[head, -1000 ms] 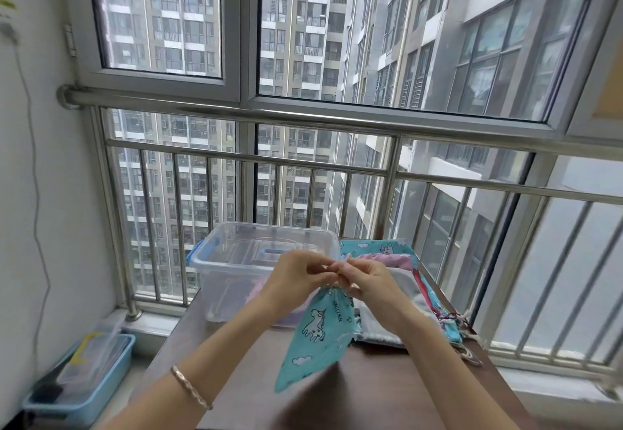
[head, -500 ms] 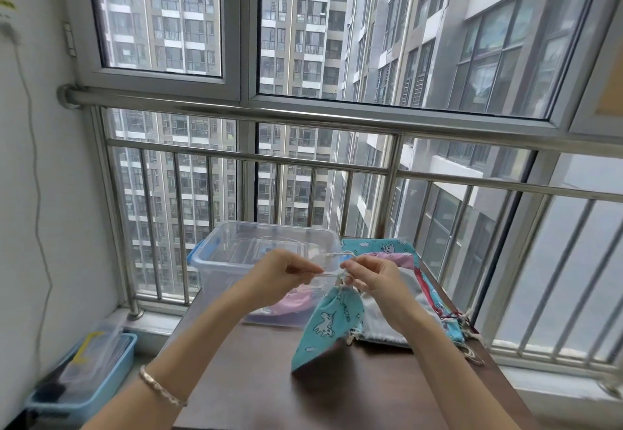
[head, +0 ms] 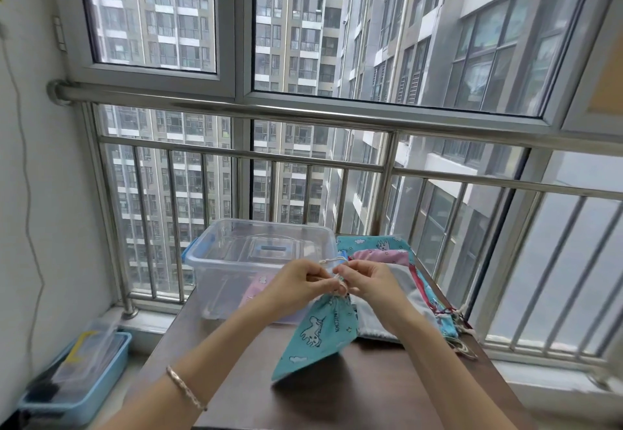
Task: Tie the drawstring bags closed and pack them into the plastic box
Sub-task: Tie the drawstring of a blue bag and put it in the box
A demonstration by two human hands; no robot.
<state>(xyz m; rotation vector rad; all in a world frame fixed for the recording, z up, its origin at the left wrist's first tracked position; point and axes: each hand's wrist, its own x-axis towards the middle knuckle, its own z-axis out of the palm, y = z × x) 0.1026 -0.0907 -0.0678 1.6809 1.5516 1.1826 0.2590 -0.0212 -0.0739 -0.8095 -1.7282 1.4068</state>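
The person is holding both forearms out over the dark desk [head: 354, 392], with a thin bracelet [head: 185, 387] sitting on the left wrist. The left hand [head: 298, 283] and the right hand [head: 369, 281] are coming together at the gathered neck of a turquoise unicorn drawstring bag [head: 318, 332], and their fingers are pinching the white cord [head: 332, 261]; a small loop of it is standing up between them. The bag is hanging from this grip, and its lower corner is resting on the desk.

I think the knot is not yet tight. If one hand is loosening too early, the loop could slip out and the neck could open again. Pulling unevenly could also jam the cord.

Behind the right hand, more bags are lying in a stack [head: 418, 281]. Their loose cords, near the desk edge, could catch on a sleeve or wrist. Behind the left hand the clear plastic box [head: 236, 261] is standing open, with something pink already inside.
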